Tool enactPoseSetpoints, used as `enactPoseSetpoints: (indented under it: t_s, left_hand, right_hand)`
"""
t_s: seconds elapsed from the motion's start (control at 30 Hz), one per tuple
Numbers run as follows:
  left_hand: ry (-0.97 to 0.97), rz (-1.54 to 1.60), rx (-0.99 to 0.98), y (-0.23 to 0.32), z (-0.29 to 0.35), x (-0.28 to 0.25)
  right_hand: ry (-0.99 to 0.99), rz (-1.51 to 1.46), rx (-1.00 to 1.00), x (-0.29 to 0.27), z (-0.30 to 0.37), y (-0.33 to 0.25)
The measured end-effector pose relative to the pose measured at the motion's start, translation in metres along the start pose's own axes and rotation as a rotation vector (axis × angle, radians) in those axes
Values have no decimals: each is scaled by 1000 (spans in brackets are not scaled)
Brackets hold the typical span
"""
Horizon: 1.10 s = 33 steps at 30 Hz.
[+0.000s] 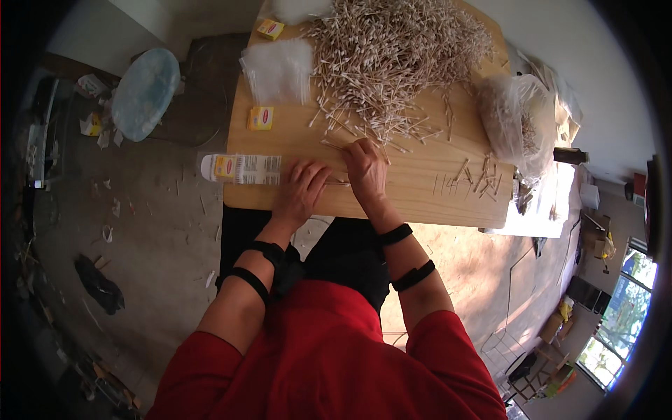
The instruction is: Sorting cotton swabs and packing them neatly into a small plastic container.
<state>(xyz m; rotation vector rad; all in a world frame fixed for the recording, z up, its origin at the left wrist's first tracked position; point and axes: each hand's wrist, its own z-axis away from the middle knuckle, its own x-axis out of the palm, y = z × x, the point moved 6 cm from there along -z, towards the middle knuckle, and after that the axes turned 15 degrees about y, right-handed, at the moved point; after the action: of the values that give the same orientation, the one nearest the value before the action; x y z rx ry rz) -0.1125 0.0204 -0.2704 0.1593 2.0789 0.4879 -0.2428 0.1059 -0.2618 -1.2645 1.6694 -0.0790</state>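
A large heap of cotton swabs [399, 63] covers the far part of the wooden table. At the heap's near edge my right hand [366, 168] is closed, its fingertips pinched on a cotton swab [332, 144]. My left hand [302, 187] lies low over the table near the front edge, fingers curled, with a few swab ends [339, 183] showing out of its right side. Its palm side is hidden. Just left of that hand is a flat clear plastic bag [257, 169] with printed text and a yellow-and-red card at its left end.
A stack of clear bags [278, 72] and small yellow cards [261, 118] lie on the table's left. Loose swabs [483, 176] are scattered at right, beside a plastic sack of swabs [519, 126]. A round blue stool [145, 93] stands left; a black bag [99, 283] lies on the floor.
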Motion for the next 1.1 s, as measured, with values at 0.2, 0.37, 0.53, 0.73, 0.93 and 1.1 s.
enactPoseSetpoints:
  t_s: [0.2,0.37,0.53,0.73,0.93,1.1]
  left_hand:
    - [19,-60,73,4,-4,-3]
    - [-4,-44,42,0,-1,-1]
    - [10,-2,37,-1,0,2]
    - [26,-27,36,1,-1,0]
    - [26,-13,29,1,-3,-1]
    - [12,-35,44,1,-3,0]
  right_hand:
    - [-93,-129,30,-8,24,-5]
    - [41,-61,151,2,-19,-3]
    - [-66,95,7,20,-28,11]
    - [-52,101,136,-19,-1,8]
    - [-51,57,164,-25,1,10]
    - [-129,0,74,-21,-2,12]
